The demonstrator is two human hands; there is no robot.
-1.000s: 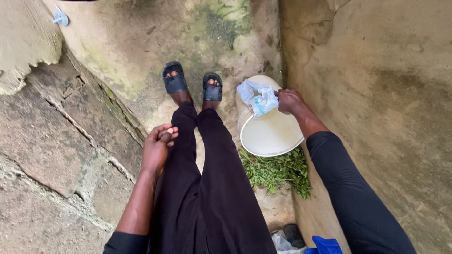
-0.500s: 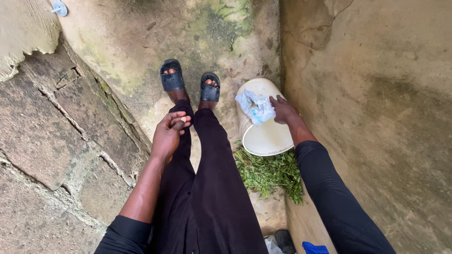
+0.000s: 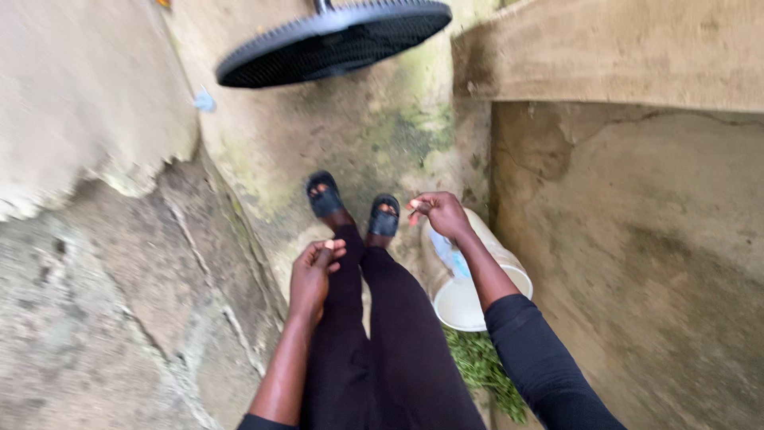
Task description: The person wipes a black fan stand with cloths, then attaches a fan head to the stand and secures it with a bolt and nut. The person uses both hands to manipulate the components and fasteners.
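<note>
— Two hands in view, both bare. What is the left hand (image 3: 314, 271) doing?

— It hangs over the left thigh of the black trousers (image 3: 398, 350), fingers curled in loosely with the thumb laid against them. Nothing shows inside it, though the picture is blurred there, so I cannot tell for certain that it is empty.

— And the right hand (image 3: 439, 213)?

— Raised above the white bucket (image 3: 469, 299), not touching it. The fingers are bent and drawn together, tips pointing left; whether they pinch something small I cannot tell.

— Where does the bucket stand?

— On the concrete ground (image 3: 334, 143), just right of the right leg, close to the foot of the wall (image 3: 637, 239). A pale blue-and-white plastic wrapper (image 3: 450, 256) hangs at its rim (partly hidden by the forearm). Green leaves (image 3: 481, 370) lie against its near side.

— Anything further off?

— Black sandals (image 3: 354, 205) on the feet, and a round black grille (image 3: 334, 40) at the top edge.
</note>
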